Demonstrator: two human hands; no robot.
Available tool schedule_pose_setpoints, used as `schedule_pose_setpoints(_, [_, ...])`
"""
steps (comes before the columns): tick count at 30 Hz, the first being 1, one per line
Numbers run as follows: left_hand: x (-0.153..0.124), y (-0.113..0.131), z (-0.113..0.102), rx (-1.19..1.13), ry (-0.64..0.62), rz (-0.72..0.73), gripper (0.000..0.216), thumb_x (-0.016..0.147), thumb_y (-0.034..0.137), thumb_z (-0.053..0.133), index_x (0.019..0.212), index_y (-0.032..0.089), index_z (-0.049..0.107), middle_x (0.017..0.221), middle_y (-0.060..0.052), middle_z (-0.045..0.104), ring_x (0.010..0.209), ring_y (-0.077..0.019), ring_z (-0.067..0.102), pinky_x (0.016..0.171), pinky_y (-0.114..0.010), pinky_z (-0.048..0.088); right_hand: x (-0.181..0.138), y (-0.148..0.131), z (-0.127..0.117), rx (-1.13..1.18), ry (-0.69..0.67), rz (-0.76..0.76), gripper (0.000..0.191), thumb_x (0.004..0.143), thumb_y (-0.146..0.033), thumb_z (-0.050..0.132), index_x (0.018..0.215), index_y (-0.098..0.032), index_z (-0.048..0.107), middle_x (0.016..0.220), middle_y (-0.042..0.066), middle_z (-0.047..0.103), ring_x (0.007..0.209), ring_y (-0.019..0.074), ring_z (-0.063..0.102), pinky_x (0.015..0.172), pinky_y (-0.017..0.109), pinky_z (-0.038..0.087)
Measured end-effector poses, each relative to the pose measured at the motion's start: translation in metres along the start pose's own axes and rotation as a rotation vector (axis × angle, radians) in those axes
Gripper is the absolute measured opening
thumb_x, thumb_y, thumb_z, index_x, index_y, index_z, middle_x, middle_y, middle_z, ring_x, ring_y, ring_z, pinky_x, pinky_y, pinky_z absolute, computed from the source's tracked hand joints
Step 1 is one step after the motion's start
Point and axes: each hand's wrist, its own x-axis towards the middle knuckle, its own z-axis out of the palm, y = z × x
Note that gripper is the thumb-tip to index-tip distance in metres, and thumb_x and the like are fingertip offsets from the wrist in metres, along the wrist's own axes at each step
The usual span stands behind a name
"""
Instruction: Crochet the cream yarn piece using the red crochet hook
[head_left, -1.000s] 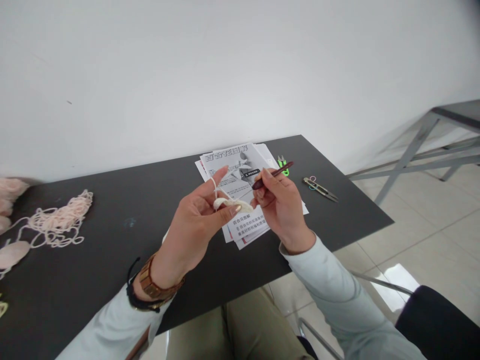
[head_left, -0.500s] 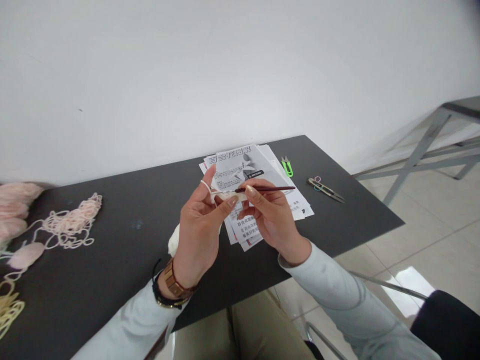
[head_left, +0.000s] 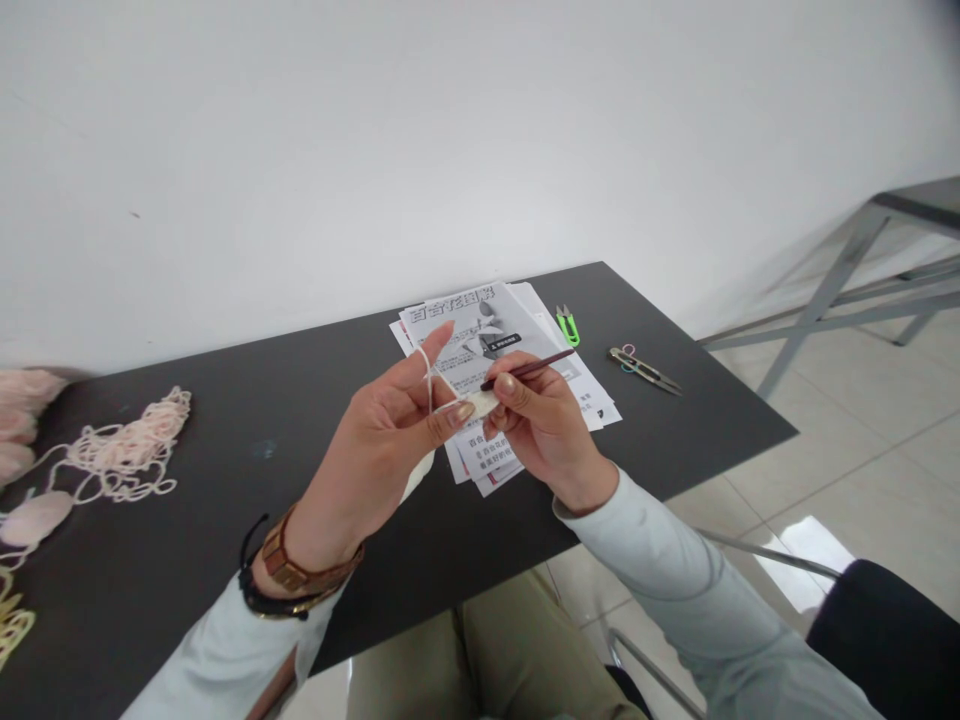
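Between both hands is a small cream crochet piece (head_left: 484, 404). My left hand (head_left: 382, 430) pinches its left end between thumb and fingers, while a strand of white yarn (head_left: 429, 375) loops over the raised index finger. In my right hand (head_left: 544, 420) is a dark red crochet hook (head_left: 532, 368), gripped like a pencil, its handle pointing up to the right. The hook's tip lies near the top edge of the piece; its exact contact is too small to tell. Part of a white yarn mass (head_left: 418, 477) shows below my left hand, mostly hidden.
Printed sheets (head_left: 450, 330) lie beneath and beyond my hands on the black table (head_left: 247, 420). Green thread snips (head_left: 568, 325) and metal snips (head_left: 643, 370) lie to the right. Loose pink yarn (head_left: 131, 450) spreads at left. A black chair (head_left: 885, 640) stands at lower right.
My left hand has turned and its wrist has shifted left, with the index finger lifting the yarn higher. The hook's handle has tilted upward. The view has shifted slightly.
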Motion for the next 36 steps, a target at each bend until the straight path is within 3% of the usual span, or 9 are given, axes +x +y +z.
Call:
schedule_pose_setpoints(10, [-0.004,0.004,0.0,-0.019,-0.096,0.024,0.065,0.077,0.011,0.072,0.135,0.035,0.055,0.077,0.002,0.064,0.068,-0.0089,0.056,0.066,-0.02,0.051,-0.001,-0.004,0.0,0.054,-0.054,0.014,0.017,0.071,-0.029,0.082,0.077,-0.019,0.069,0.054,-0.008,0.065,0.038,0.0049,0.058,0.04,0.013,0.055])
schedule_pose_setpoints(14, [-0.005,0.004,0.0,-0.063,-0.134,-0.009,0.065,0.078,0.011,0.072,0.135,0.037,0.055,0.077,0.003,0.066,0.067,-0.0083,0.057,0.067,-0.019,0.051,-0.002,-0.004,0.0,0.057,-0.059,0.005,0.018,0.071,-0.029,0.082,0.078,-0.019,0.069,0.063,-0.007,0.069,0.04,0.0048,0.06,0.041,0.013,0.055])
schedule_pose_setpoints(27, [-0.007,0.009,0.004,-0.036,-0.095,-0.071,0.065,0.077,0.012,0.074,0.134,0.038,0.056,0.081,0.001,0.064,0.072,-0.0083,0.057,0.068,-0.019,0.049,-0.002,-0.003,-0.003,0.05,-0.12,-0.036,0.013,0.075,-0.027,0.079,0.08,-0.019,0.069,0.068,-0.006,0.072,0.045,0.0065,0.066,0.044,0.013,0.057])
schedule_pose_setpoints(36, [-0.007,0.008,0.005,-0.056,-0.095,-0.066,0.068,0.076,0.011,0.074,0.136,0.037,0.054,0.078,0.002,0.064,0.07,-0.0084,0.058,0.068,-0.019,0.05,-0.002,-0.003,0.0,0.075,-0.078,0.021,0.017,0.072,-0.029,0.081,0.078,-0.019,0.068,0.067,-0.006,0.071,0.044,0.0065,0.064,0.041,0.013,0.054])
